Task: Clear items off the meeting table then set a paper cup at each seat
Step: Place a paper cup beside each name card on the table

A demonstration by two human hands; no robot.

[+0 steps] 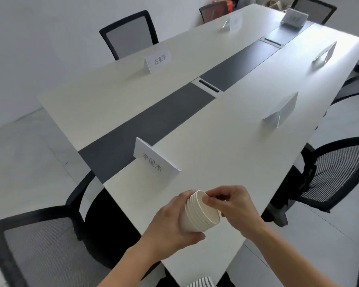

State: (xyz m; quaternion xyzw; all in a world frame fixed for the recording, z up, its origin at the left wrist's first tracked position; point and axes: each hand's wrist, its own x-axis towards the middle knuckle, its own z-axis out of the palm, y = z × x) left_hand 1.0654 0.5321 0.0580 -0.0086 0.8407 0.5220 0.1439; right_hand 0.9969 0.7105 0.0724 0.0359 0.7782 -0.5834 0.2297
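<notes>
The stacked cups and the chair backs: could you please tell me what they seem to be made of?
The stack of cups is likely paper: matte cream walls, with thin rolled rims nested closely. The chair back on the right looks like black mesh fabric, see-through with fine stripes, in what seems a black plastic frame, though the blur leaves that open.

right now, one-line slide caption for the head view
Left hand grips a stack of paper cups, right hand pinches its top rim, above the meeting table.
</notes>
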